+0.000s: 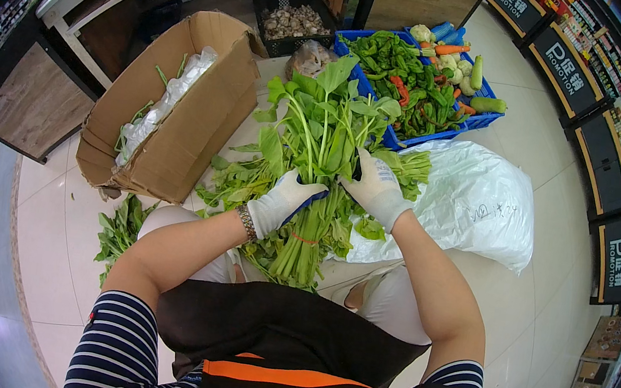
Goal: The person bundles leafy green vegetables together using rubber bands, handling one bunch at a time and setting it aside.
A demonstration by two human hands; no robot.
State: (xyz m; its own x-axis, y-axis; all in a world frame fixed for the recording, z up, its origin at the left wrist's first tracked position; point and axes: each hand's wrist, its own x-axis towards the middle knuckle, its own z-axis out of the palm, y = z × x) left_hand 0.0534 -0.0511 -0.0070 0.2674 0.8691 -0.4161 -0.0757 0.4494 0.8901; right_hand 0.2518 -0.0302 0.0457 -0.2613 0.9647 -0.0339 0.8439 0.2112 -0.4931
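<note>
A large bundle of leafy greens stands between my knees, leaves pointing away from me and stalks towards me. A red band circles its lower stalks. My left hand, in a white knit glove with a blue palm, grips the bundle's left side above the band, thumb across the stalks. Opposite it, my right hand, gloved alike, holds the right side among the leaves; some of its fingers are hidden. Loose greens lie beneath and around the bundle. Another bunch of stalks rests just beyond my right hand.
Left stands an open cardboard box with clear plastic bags inside. A stuffed white plastic bag bearing handwriting lies right. Blue crates hold peppers and mixed vegetables. Behind is a black crate. More greens lie by my left knee.
</note>
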